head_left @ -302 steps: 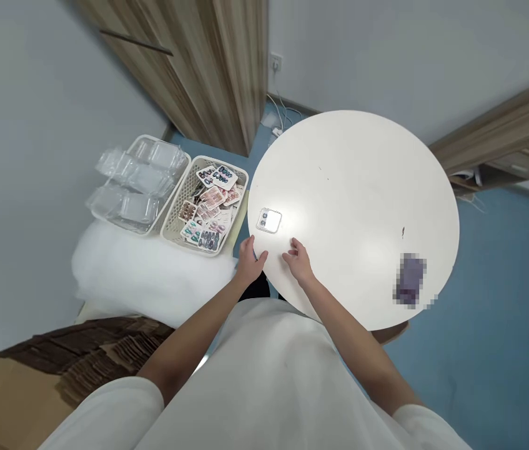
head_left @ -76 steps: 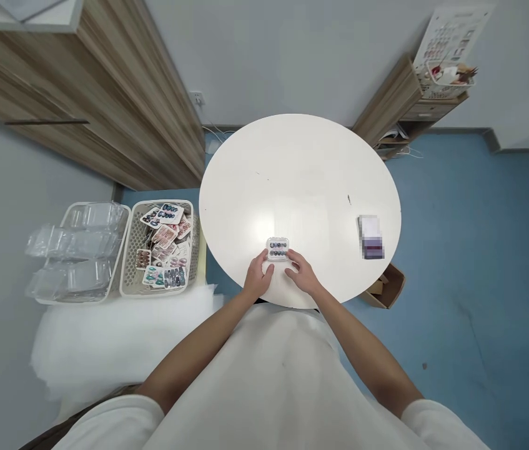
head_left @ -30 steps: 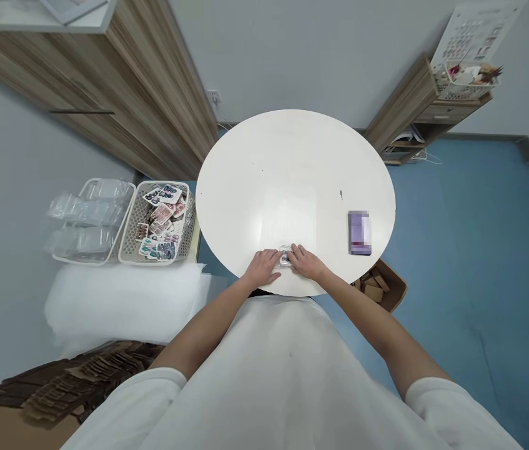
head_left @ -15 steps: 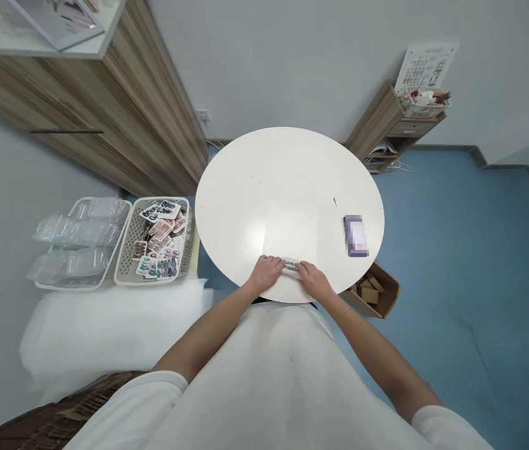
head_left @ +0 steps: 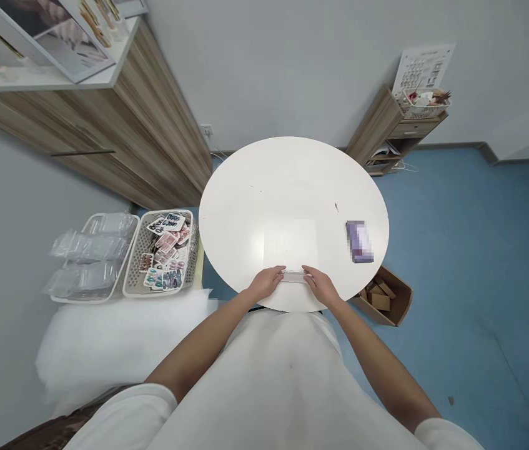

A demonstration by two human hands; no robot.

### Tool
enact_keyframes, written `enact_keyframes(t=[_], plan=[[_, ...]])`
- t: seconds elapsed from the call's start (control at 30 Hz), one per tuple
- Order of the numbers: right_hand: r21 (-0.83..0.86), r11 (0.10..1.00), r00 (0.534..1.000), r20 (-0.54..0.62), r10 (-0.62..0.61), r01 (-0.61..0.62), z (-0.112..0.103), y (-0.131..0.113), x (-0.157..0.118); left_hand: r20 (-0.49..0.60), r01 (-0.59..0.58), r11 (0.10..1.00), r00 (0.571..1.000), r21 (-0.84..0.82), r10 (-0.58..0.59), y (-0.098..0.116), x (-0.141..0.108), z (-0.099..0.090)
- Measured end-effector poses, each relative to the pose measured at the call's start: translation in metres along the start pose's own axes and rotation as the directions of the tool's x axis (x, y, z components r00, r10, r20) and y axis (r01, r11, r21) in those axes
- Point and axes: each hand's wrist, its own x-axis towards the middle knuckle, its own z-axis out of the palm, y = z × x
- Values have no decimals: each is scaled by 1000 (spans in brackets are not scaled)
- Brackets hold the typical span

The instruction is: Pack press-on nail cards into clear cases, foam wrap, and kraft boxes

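Both of my hands hold a clear plastic case [head_left: 293,275] at the near edge of the round white table [head_left: 292,175]. My left hand [head_left: 266,283] grips its left end, fingers closed. On the right end, my right hand [head_left: 321,285] has its fingers and thumb closed. The case now appears as a narrow clear strip, and its contents are hard to make out from this angle. A pixelated purple packet [head_left: 360,241] lies on the table to the right.
Left of the table, a white basket [head_left: 129,284] holds several cards of press-on nails; another basket [head_left: 87,300] holds clear plastic cases. White wrapping sheets [head_left: 123,337] lie below them. A cardboard box [head_left: 402,303] with brown pieces stands at lower right. A wooden cabinet [head_left: 161,125] stands behind.
The case has turned in my hands; the dark nails seen in it earlier no longer show clearly, and a narrow side faces me. The camera view has shifted slightly.
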Motion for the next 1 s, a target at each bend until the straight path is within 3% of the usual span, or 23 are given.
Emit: enact_keyframes(t=[0.13, 0.23, 0.3, 0.37, 0.43, 0.53, 0.73, 0.83, 0.93, 1.0], plan=[[85, 992, 994, 68, 84, -90, -8, 5, 23, -32, 121, 990, 992, -71, -123, -7, 11, -11], [144, 982, 988, 109, 109, -124, -9, 7, 38, -232, 211, 976, 953, 56, -193, -6, 13, -16], [160, 976, 982, 142, 127, -149, -8, 9, 46, -341, 207, 960, 931, 190, -133, -1, 10, -18], [157, 976, 980, 157, 126, -151, -6, 10, 52, -293, 95, 944, 956, 317, 2, 7, 7, -16], [139, 981, 983, 149, 111, -132, -3, 12, 57, -142, -49, 920, 983, 390, 113, 13, 7, -10], [113, 987, 986, 134, 101, -117, 0, 13, 61, 3, -110, 899, 993, 423, 120, 17, 12, 3], [75, 986, 986, 83, 144, -150, 2, 20, 61, 14, -56, 911, 998, 409, 55, 11, 21, 19], [-119, 975, 981, -57, 183, -189, -3, 23, 55, 4, -59, 915, 998, 399, 62, 10, 21, 19], [-303, 948, 986, -158, 46, -92, -8, 21, 46, -1, -59, 914, 998, 400, 65, 10, 20, 18], [-341, 933, 988, -56, -141, 114, -7, 16, 41, -5, -67, 914, 997, 399, 75, 11, 20, 17]])
